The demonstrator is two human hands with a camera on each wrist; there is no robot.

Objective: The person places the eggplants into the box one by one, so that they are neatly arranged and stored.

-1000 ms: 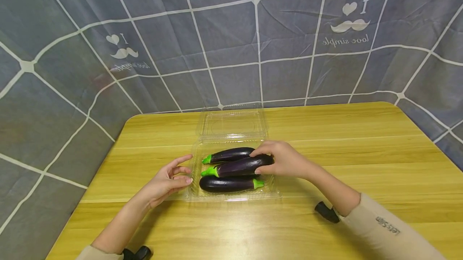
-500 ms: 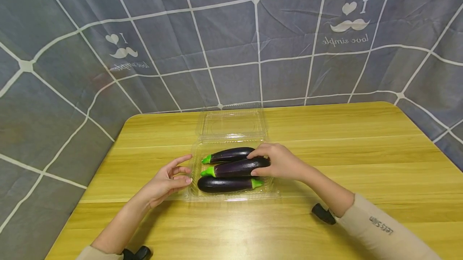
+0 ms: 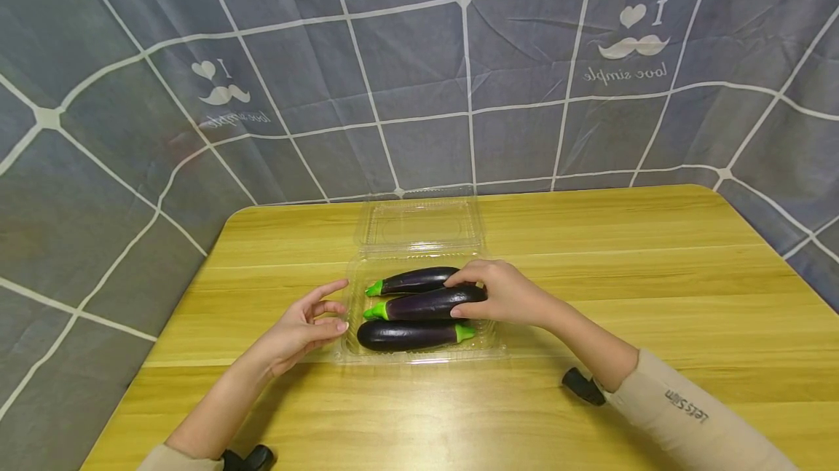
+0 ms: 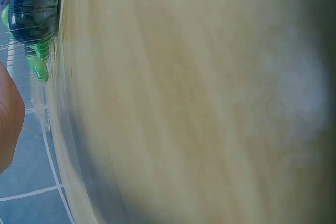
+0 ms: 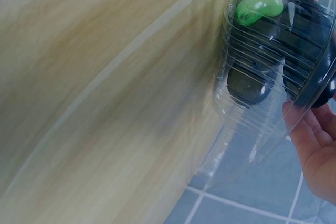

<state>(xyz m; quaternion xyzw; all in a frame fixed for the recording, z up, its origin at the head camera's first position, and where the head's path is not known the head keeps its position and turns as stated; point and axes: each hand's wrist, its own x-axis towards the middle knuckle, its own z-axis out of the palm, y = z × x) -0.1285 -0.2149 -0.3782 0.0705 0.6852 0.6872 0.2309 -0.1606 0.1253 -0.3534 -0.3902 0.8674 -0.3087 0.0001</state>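
Note:
Three dark purple eggplants with green stems lie in a clear plastic clamshell container in the head view. My right hand grips the blunt right end of the middle eggplant, thumb on the near side and fingers on the far side. That eggplant overlaps the back eggplant and the front eggplant, whose stem points right. My left hand is beside the container's left wall, thumb and index finger spread, fingertips right at the rim. In the right wrist view, eggplants show through the ribbed wall.
The container's clear lid lies folded back toward the far edge of the wooden table. A grey curtain with white grid lines hangs behind and at both sides. Black camera mounts sit at the wrists.
My right hand has moved slightly left with the middle eggplant in its grip. The front eggplant has shifted a little left too. My left hand has stayed in place.

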